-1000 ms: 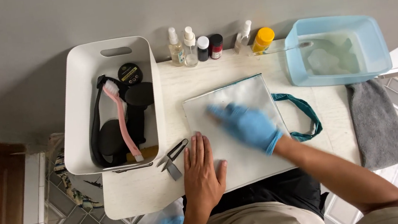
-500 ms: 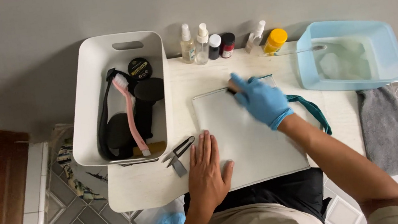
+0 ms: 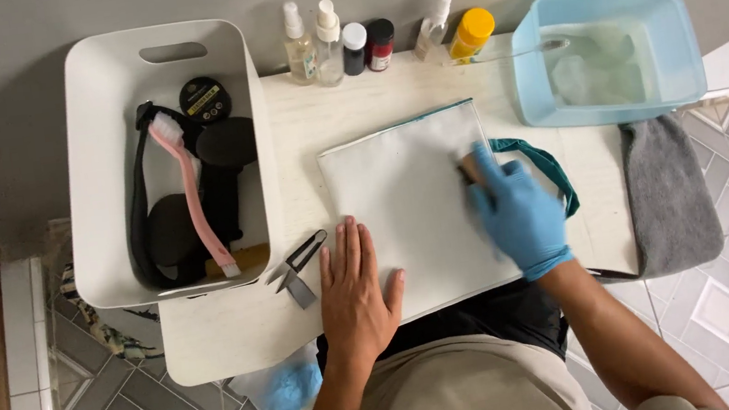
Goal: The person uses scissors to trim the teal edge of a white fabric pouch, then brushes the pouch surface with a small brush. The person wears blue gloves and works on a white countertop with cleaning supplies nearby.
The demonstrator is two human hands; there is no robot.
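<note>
Change: my right hand (image 3: 519, 214), in its blue glove, has moved from the far edge of the white bag (image 3: 410, 199) down toward its right side since half a second ago; my left hand (image 3: 355, 294) stays where it was.
Left hand: bare, flat, fingers spread a little, palm pressed on the near left corner of the bag.
Right hand: fingers together and curled over a small brownish thing (image 3: 471, 169) that it presses to the cloth; I cannot tell what that thing is.
Bag: lies flat on the white table (image 3: 232, 337) under both my hands, reaching from my left palm across to my right fingertips.
Bag's direction: the long axis runs left to right, slightly tilted; the teal-trimmed top edge faces away from me, and the teal handles (image 3: 545, 164) stick out just beyond my right hand.
Left of left hand: small grey snips (image 3: 298, 264) just beside my fingers, then the white bin (image 3: 101, 172), holding a pink brush (image 3: 192, 198), black straps and a round black tin (image 3: 203, 95).
Beyond the bag: a row of small bottles (image 3: 345, 45) by the wall, among them a yellow-capped one (image 3: 468, 33).
Beyond right hand: a pale blue tub (image 3: 688, 45) of water.
Right of right hand: a grey towel (image 3: 669, 195) hanging over the table's edge.
Below left wrist: a blue glove (image 3: 286, 395) off the table's near edge.
In the way: nothing lies between my hands on the bag.
</note>
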